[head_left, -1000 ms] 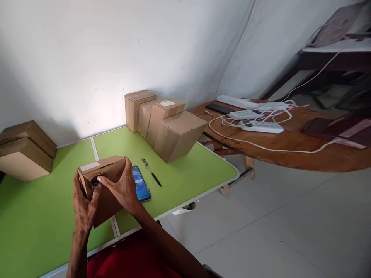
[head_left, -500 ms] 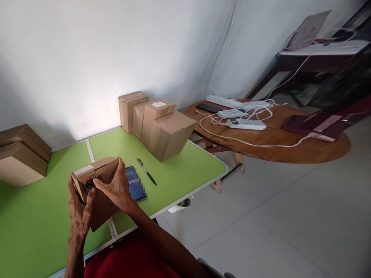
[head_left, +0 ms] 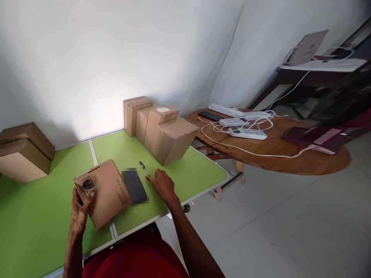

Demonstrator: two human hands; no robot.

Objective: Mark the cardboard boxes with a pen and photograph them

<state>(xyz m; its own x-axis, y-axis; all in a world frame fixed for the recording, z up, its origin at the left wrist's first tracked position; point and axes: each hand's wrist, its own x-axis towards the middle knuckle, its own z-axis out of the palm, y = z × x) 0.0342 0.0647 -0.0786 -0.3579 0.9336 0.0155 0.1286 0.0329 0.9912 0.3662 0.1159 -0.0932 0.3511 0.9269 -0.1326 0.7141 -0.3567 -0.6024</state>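
A brown cardboard box rests on the green table, with a round dark hole near its upper left corner and scribbled dark lines around it. My left hand grips the box at its left edge, thumb on the face just below the hole. My right hand is closed over the lower part of a pen, whose upper end sticks out past my fingertips. Between the box and that hand lies a phone with a dark screen, partly blurred out.
Several cardboard boxes stand at the back right of the green table. More boxes are stacked at the left. A round wooden table to the right bears power strips and tangled white cable.
My right hand has left the box's hole and moved right onto the pen. The box has tilted back so more of its face shows. The phone screen has gone dark.
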